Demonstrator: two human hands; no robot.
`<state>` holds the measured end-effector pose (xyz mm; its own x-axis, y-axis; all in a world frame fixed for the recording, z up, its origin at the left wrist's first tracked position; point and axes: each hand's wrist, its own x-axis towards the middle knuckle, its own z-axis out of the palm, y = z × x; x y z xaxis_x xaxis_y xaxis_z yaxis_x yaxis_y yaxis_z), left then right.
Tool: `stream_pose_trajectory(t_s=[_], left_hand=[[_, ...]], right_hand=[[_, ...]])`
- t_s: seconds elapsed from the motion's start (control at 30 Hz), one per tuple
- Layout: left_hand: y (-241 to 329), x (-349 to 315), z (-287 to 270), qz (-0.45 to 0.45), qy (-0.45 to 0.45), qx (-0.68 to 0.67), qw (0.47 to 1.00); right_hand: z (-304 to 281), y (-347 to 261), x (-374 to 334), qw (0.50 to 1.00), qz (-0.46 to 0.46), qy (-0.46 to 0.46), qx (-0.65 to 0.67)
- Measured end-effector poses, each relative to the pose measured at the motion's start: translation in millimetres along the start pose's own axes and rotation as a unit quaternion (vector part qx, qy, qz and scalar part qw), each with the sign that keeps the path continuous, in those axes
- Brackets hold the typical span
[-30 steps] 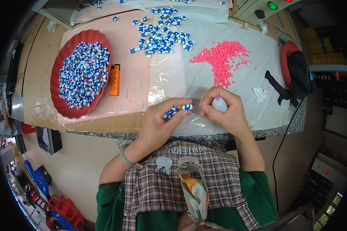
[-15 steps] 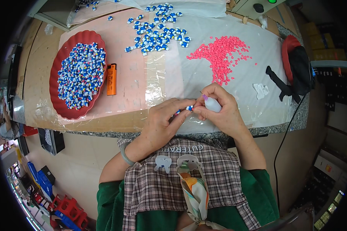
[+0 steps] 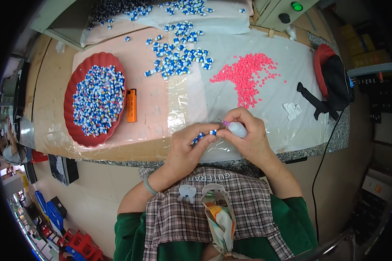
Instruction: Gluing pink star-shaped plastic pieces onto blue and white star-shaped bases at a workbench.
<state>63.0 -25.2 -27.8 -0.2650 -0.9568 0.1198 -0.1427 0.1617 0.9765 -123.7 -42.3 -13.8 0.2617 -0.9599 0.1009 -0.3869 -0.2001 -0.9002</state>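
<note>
My left hand pinches a small blue-and-white figure piece between thumb and forefinger. More such pieces lie within its curled fingers. In my right hand is a small white squeeze bottle with a purple neck and a thin needle tip, tilted toward the upper left. Its thumb and fingertips come close to the piece at my left fingertips; whether they touch it or hold a tiny part is too small to tell. Beyond my right hand spreads a pile of small pink pieces.
A red scalloped tray full of blue-and-white pieces stands at left, beside an orange lighter. Loose blue-and-white pieces lie at the back. A crumpled white tissue and a black cloth over a red bowl are at right.
The whole view has shifted, with the table lower in the picture and more of the back shelf showing. The bottle's tip has turned further leftward. Both hands keep their hold.
</note>
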Motion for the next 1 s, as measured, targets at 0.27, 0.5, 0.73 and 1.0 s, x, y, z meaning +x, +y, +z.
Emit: stream_pose_trajectory(t_s=[0.27,0.5,0.73,1.0], left_hand=[[-3,34,-13,-0.252,-0.007,-0.488,0.836],[-19,108,-37,-0.077,0.029,0.037,0.996],[-19,132,-16,0.15,-0.021,0.397,0.905],[-29,147,-18,0.153,-0.073,0.477,0.862]], right_hand=[[-1,7,-4,0.987,0.034,0.039,0.151],[8,17,-13,0.986,0.031,0.02,0.161],[16,36,-22,0.993,-0.076,0.042,0.074],[19,40,-23,0.989,-0.118,0.076,0.05]])
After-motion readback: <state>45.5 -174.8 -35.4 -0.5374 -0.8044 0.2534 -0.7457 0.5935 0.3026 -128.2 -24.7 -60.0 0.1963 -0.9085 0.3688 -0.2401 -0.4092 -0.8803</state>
